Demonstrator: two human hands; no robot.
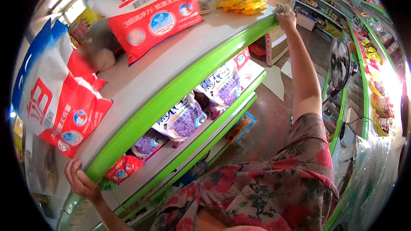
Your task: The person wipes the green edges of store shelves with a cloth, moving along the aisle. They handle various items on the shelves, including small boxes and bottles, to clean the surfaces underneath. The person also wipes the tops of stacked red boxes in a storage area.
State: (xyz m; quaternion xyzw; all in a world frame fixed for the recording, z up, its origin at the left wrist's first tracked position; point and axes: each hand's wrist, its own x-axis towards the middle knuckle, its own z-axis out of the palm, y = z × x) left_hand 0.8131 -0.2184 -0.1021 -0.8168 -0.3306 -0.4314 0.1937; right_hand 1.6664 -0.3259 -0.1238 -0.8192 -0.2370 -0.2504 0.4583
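Observation:
My right hand (pixel 286 17) reaches to the far end of the top shelf (pixel 218 27) and is closed on a greyish cloth (pixel 281 8), which lies against the shelf's corner. At the lower left, my left hand (pixel 80 179) rests by the near corner of the same shelf with its fingers curled; whether it grips the edge I cannot tell. Just above it stands a red and white bag of laundry detergent (pixel 61 112). Another such bag (pixel 154 12) stands farther along. Yellow packets (pixel 243 4) lie close to my right hand.
Lower shelves with green edges hold purple and white detergent bags (pixel 181 118). Behind the top shelf, a person's head (pixel 102 35) shows between the bags, partly blurred. A black fan (pixel 340 62) stands at the right, beside shelves of packaged goods. A cardboard box (pixel 277 46) is below my right hand.

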